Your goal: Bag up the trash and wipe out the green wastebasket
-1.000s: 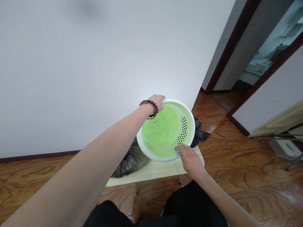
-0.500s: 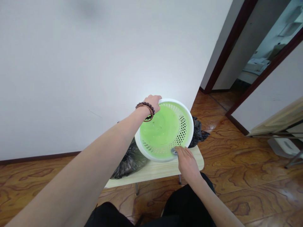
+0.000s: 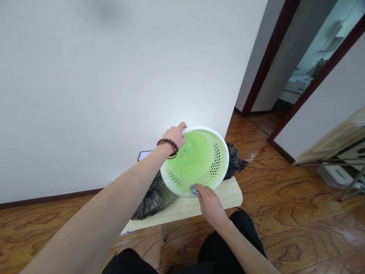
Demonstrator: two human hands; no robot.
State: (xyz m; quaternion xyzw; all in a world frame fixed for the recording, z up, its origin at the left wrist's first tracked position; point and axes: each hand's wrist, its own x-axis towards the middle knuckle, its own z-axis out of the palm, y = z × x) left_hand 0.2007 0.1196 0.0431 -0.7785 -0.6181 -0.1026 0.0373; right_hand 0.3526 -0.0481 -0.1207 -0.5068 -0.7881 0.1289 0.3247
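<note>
Your green basket (image 3: 199, 160) with the white rim is over the table, mouth facing you and tilted; can't tell whether it sits on the tabletop or leans on the bags. Your left hand (image 3: 175, 135) has its fingers hooked around the far-left rim, grasping it. Your right hand (image 3: 209, 201) pinches a small grey cloth (image 3: 194, 189) against the near rim. Looks like a wipe-down partway through: the near edge is being worked, but no wiped-versus-unwiped line shows, so can't say how much rim is finished. A few specks or glints sit on the basket's bottom, so the inside may be left to do. Outward: one black bag (image 3: 154, 199) at left, another dark bag (image 3: 235, 163) at right, phone (image 3: 144, 155) partly behind your left forearm, pale table (image 3: 228, 194) underneath.
</note>
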